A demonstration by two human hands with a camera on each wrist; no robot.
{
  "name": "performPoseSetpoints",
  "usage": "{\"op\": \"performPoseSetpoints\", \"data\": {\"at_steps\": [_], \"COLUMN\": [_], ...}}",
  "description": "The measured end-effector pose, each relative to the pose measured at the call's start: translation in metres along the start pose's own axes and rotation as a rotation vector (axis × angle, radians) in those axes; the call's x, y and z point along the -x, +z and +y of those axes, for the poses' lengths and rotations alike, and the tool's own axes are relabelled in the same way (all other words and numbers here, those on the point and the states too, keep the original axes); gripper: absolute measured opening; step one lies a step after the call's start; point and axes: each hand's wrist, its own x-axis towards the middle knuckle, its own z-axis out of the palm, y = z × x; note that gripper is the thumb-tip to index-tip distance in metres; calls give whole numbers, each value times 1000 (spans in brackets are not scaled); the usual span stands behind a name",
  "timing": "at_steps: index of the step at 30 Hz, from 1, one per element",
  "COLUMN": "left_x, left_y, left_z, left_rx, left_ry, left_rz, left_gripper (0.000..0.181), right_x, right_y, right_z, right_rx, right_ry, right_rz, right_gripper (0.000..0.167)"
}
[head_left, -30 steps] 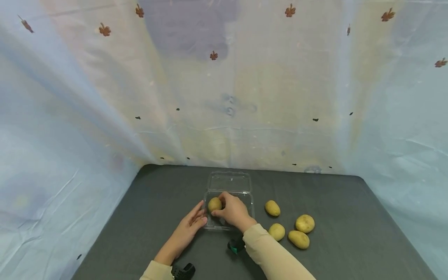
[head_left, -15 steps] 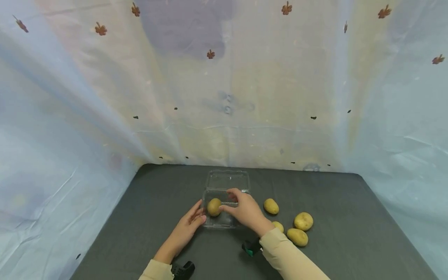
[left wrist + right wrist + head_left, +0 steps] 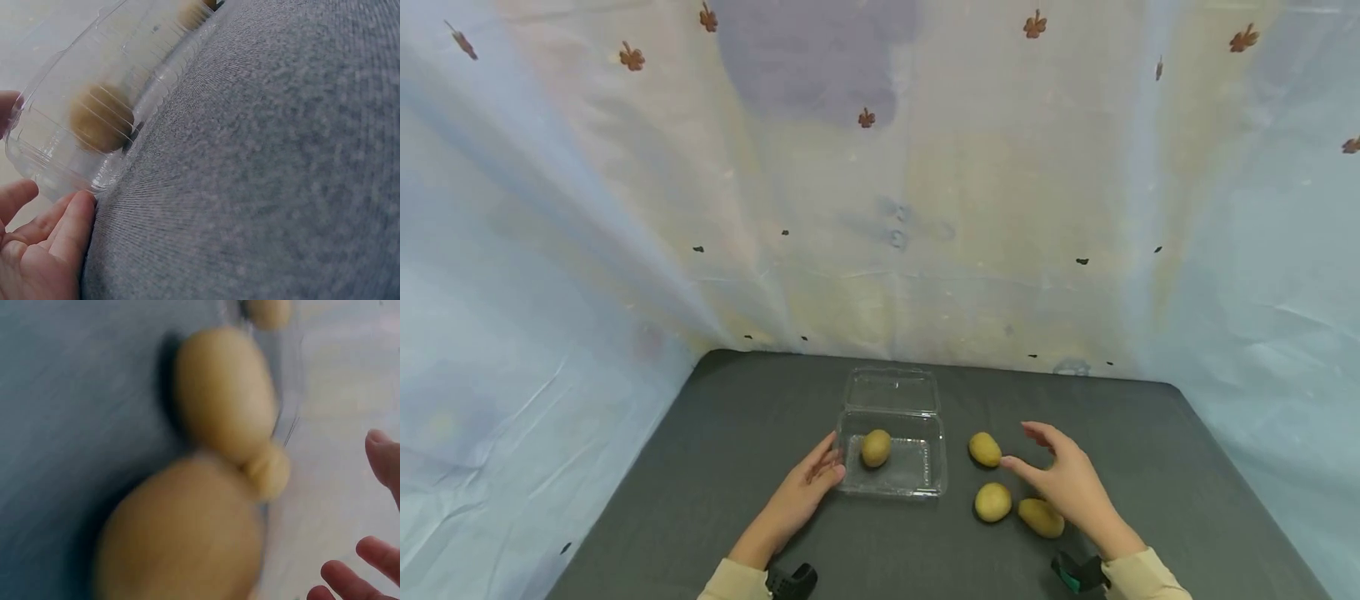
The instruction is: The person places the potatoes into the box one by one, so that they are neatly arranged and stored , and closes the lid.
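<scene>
A clear plastic clamshell container (image 3: 891, 492) lies with its lid (image 3: 892, 392) folded back. Inside, toward its left side, sits one potato (image 3: 876, 448). My left hand (image 3: 796, 497) touches the container's left side with fingers extended; in the left wrist view its fingertips (image 3: 78, 206) meet the clear wall near the bottom corner. My right hand (image 3: 1066, 479) hovers over the loose potatoes on the right, thumb and fingers spread, holding nothing. Beside it lie a potato (image 3: 985, 450), a rounder potato (image 3: 993, 502) and a longer potato (image 3: 1041, 517), partly covered by the hand.
Everything stands on a dark grey table (image 3: 760, 400). A pale patterned sheet (image 3: 887, 208) hangs behind and along the sides. Black straps with devices are on both wrists, such as the left wrist strap (image 3: 792, 581).
My right hand has let go of the potato in the container and moved right, over the loose potatoes, hiding one from the head view. The left hand stays at the container's side.
</scene>
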Motion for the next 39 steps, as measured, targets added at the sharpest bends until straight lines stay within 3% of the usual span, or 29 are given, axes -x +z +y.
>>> {"op": "performPoseSetpoints", "data": {"at_steps": [6,15,23,32,39], "left_x": [2,4,12,3,1], "left_y": [3,6,5,3,1], "left_z": [2,0,22,1,-3], "left_rx": [6,-10,11,3,-15], "left_ry": [-8,-10,-13,-7,-15], "left_rz": [16,25,-4,2,15], "left_gripper": [71,69,78,68,66], "right_x": [18,27,29,30,29], "right_y": [-11,-8,-5,-2,2], "right_z": [28,53,68,75,77], "right_rx": [-51,-116,-120,-146,-160], "right_ry": [152,211,245,266,262], "right_rz": [-34,-41,-74,-72,-41], "right_gripper": [81,81,83,84,82]}}
